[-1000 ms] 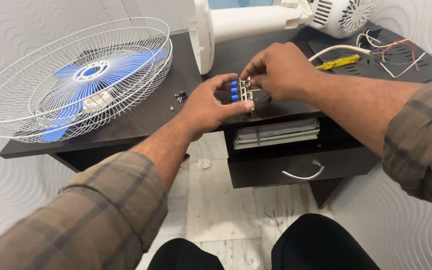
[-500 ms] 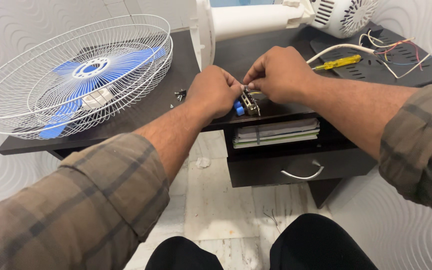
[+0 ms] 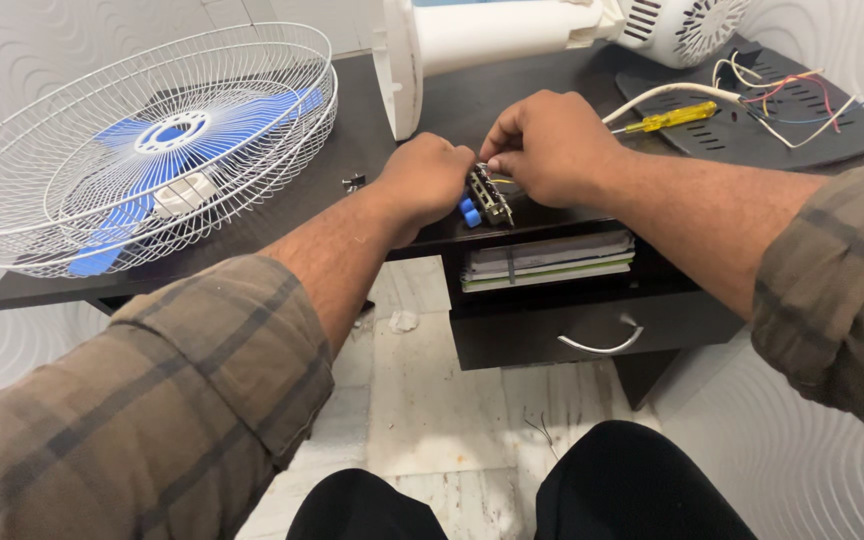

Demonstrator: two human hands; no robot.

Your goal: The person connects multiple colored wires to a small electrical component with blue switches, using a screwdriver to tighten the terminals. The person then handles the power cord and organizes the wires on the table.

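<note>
Seen from the head camera, a person's left hand [image 3: 430, 180] and right hand [image 3: 552, 148] meet over the front edge of a dark desk [image 3: 282, 225], both closed around a small switch block with blue buttons [image 3: 485, 197]. The left hand's curled fingers grip the block from the left; the right hand's fingertips pinch its top end. The knuckles hide most of the block, so only its blue buttons and dark side show. On the desk to the left lies a white wire fan guard [image 3: 142, 140] enclosing blue blades [image 3: 167, 135]. Behind the hands lies a white fan column [image 3: 497, 35] with the motor housing [image 3: 682, 25] at its far end. To the right, a yellow screwdriver [image 3: 670, 118] rests near loose coloured wires [image 3: 792, 95] on a dark vented panel [image 3: 802, 135]. Below the desktop, stacked books [image 3: 547, 262] sit above a drawer [image 3: 592, 325].
</note>
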